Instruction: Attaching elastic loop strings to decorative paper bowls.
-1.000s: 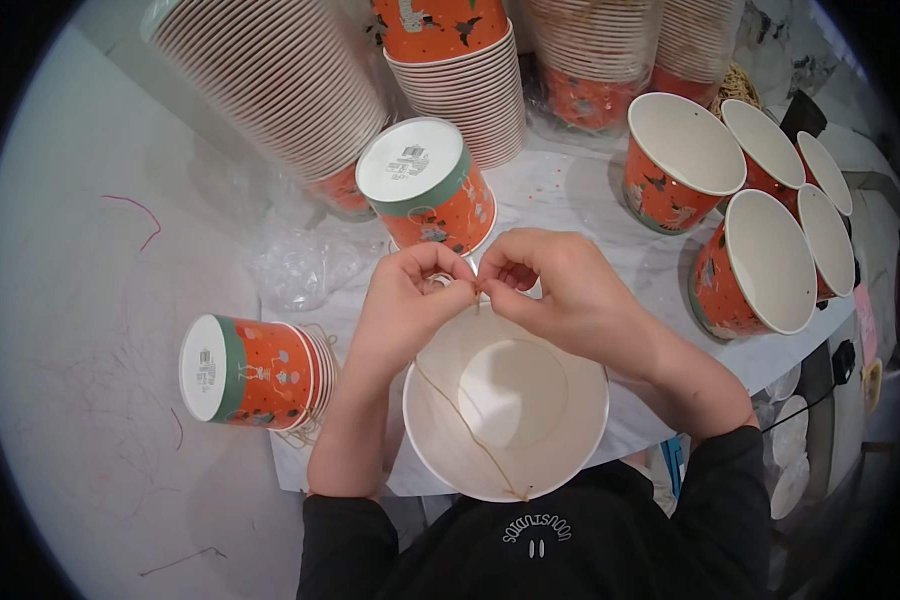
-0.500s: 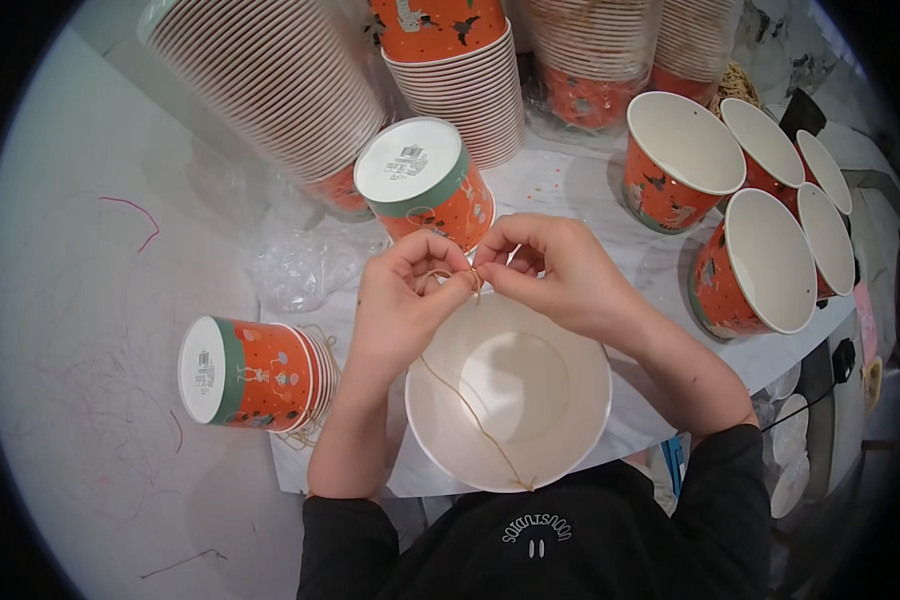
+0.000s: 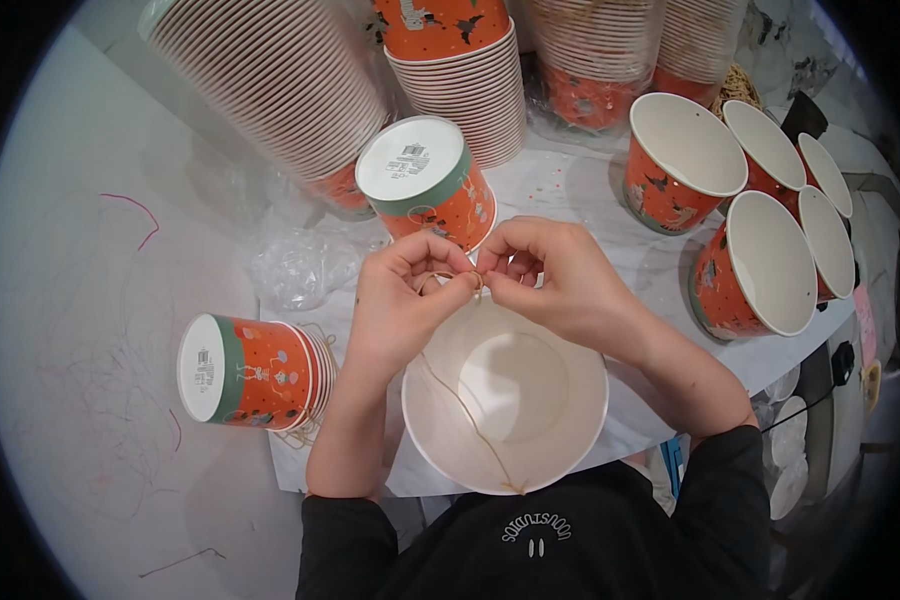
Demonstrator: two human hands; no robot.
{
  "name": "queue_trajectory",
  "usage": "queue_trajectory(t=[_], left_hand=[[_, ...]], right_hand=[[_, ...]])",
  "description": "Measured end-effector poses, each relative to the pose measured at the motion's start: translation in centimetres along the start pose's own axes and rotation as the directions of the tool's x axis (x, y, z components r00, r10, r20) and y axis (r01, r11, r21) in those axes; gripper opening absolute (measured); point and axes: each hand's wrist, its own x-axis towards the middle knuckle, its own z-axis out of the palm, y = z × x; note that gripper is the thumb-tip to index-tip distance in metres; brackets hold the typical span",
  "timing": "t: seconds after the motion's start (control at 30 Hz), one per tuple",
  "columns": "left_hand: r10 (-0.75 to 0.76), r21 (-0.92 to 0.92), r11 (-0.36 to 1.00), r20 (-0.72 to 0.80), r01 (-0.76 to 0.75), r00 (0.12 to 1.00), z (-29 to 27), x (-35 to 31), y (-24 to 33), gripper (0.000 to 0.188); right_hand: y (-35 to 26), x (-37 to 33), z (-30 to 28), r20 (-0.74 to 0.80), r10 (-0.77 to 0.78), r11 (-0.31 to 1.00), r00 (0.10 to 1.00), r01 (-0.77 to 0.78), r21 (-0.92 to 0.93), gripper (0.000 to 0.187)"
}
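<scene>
A paper bucket (image 3: 560,430) with a white inside stands right in front of me, its mouth facing up. Tan string (image 3: 473,423) runs across its mouth from the near rim, where it is fastened, up to my fingers at the far rim. My left hand (image 3: 410,295) pinches the string between thumb and index finger, with a small loop beside the fingertips. Fingertip to fingertip with it, my right hand (image 3: 545,275) is also closed in a pinch on the string at the far rim. Part of that rim and the knot area hide behind my fingers.
Beyond my hands an orange bucket (image 3: 425,185) stands upside down. Several upright buckets (image 3: 688,150) stand at the right. At the left, nested buckets (image 3: 260,372) lie sideways with string around their rims. Tall bucket stacks (image 3: 270,80) rise at the back, near crumpled clear plastic (image 3: 305,265).
The bucket in front of me has shifted very slightly left. Both hands stay at the far rim, and my right fingertips have moved a little on the string.
</scene>
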Motion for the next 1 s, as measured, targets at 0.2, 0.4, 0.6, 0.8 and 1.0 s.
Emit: queue_trajectory(t=[0.2,0.4,0.6,0.8,1.0], left_hand=[[0.004,0.047,0.999,-0.046,-0.002,0.999,0.1,-0.2,0.1,0.01],[0.016,0.097,0.995,-0.112,-0.005,0.994,0.6,-0.6,0.7,0.019],[-0.006,0.01,1.0,-0.013,0.006,1.0,-0.3,-0.7,1.0,0.021],[-0.024,-0.02,1.0,0.029,0.024,0.999,-0.3,-0.8,1.4,0.02],[0.103,0.311,0.946,-0.028,-0.089,0.994,-0.1,-1.7,2.8,0.014]], right_hand=[[-0.4,-0.2,-0.1,-0.03,-0.047,0.997,0.998,0.045,-0.068,0.016],[0.2,0.0,-0.4,0.007,0.037,0.999,0.999,-0.037,0.006,0.017],[0.6,0.4,-0.8,0.163,0.095,0.973,0.982,-0.126,0.192,0.014],[0.6,0.9,-1.0,0.363,0.247,0.804,0.899,-0.399,0.441,0.009],[0.6,1.1,-1.2,0.372,0.286,0.757,0.883,-0.446,0.478,0.008]])
